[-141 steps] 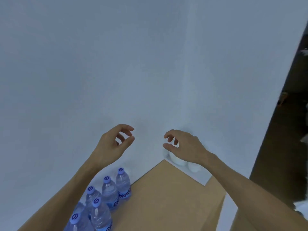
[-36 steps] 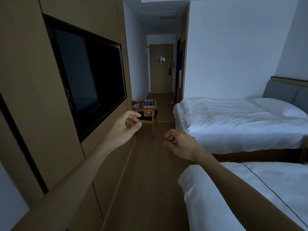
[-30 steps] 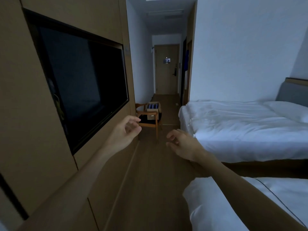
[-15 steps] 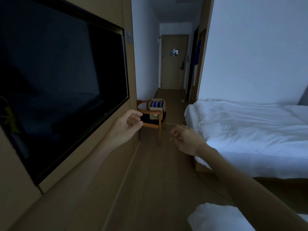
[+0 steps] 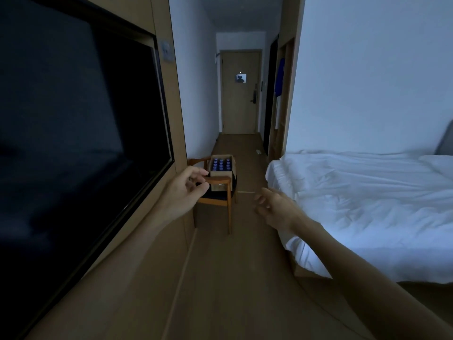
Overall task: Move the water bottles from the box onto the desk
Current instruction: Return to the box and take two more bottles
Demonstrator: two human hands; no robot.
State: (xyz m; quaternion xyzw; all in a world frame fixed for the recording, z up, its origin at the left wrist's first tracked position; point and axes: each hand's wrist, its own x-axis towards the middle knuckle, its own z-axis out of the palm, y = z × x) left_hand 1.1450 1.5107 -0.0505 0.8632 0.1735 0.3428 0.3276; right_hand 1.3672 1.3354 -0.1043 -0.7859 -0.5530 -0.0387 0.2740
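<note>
A cardboard box (image 5: 231, 168) stands on a wooden chair (image 5: 224, 190) down the room by the left wall. Several water bottles (image 5: 221, 164) with blue caps show in its open top. My left hand (image 5: 185, 191) is held out in front of me, fingers loosely curled, holding nothing, and overlaps the chair's near side in the picture. My right hand (image 5: 275, 208) is also held out with relaxed fingers and nothing in it. Both hands are well short of the box. The desk is out of view.
A large dark screen (image 5: 73, 131) is set in the wooden wall on my left. A bed with white bedding (image 5: 362, 200) fills the right side. A wooden floor aisle (image 5: 235, 266) runs between them to a closed door (image 5: 240, 92) at the far end.
The view has turned from the desk corner with bottles to the room, and I have moved along the aisle; chair and box appear nearer. Both hands stay raised, holding nothing.
</note>
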